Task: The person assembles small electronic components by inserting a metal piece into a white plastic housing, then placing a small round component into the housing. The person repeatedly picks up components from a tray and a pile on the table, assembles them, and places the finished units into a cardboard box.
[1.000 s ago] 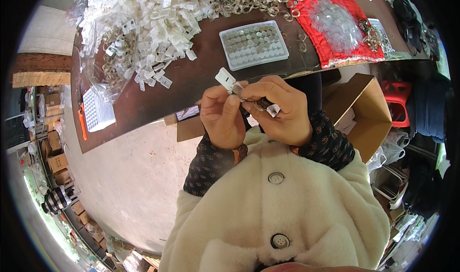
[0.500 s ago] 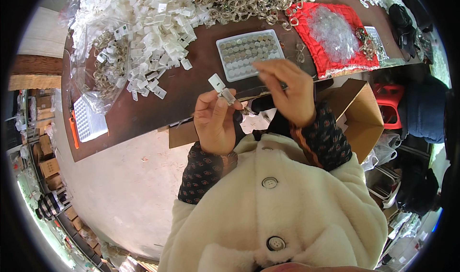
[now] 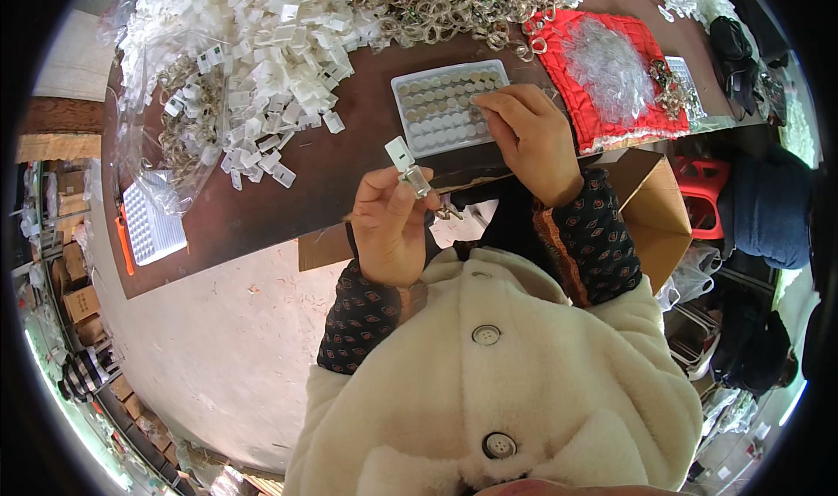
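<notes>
Between the thumb and fingers of my left hand (image 3: 386, 238) is a small white plastic case (image 3: 400, 154), its flap standing up and its translucent body below. A small metallic bit (image 3: 449, 211) shows beside those fingers. My right hand (image 3: 543, 151) reaches over the right side of a white tray (image 3: 397, 103), thumb and fingertips brought together. Whatever they pinch, if anything, is too small to make out. Rows of round silver button cells (image 3: 436, 97) lie in the tray; its nearer rows look paler.
White plastic pieces (image 3: 262, 51) are heaped at the far left of the brown table (image 3: 262, 203), clear ring-shaped parts (image 3: 454, 3) behind the tray. A red cloth (image 3: 576, 77) bears clear plastic pieces. Another white tray (image 3: 157, 225) and an orange-handled tool (image 3: 125, 243) lie left. A cardboard box (image 3: 655, 208) stands right.
My right hand has come to the tray's right edge, and its fingers have drawn together. My left hand keeps hold of the plastic case in nearly the same place.
</notes>
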A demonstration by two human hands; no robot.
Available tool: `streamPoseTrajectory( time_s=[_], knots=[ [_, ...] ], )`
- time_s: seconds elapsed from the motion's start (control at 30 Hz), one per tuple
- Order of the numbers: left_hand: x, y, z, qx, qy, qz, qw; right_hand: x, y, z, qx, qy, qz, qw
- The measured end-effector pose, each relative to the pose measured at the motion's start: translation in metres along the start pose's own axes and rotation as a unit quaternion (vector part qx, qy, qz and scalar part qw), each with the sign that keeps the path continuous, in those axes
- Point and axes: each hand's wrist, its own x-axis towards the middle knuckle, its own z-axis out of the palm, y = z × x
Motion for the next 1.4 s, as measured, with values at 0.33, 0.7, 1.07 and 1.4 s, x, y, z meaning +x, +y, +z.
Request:
streamPoseTrajectory(
  time_s=[0.33, 0.7, 1.07, 1.4],
  knots=[
    [0.001, 0.0, -0.002, -0.016, -0.021, -0.015, 1.0, 0.001, 0.002, -0.009, -0.042, -0.071, 0.04, 0.996],
    [0.002, -0.005, -0.003, -0.025, -0.023, -0.032, 0.999, 0.001, 0.008, -0.014, -0.055, -0.089, 0.04, 0.994],
    [0.007, -0.014, 0.007, 0.004, -0.045, -0.034, 0.998, 0.007, 0.016, -0.009, 0.028, -0.074, 0.073, 0.994],
    [0.004, -0.016, 0.01, 0.002, -0.062, 0.013, 0.998, 0.0, -0.053, -0.027, 0.111, -0.051, -0.103, 0.987]
  ],
)
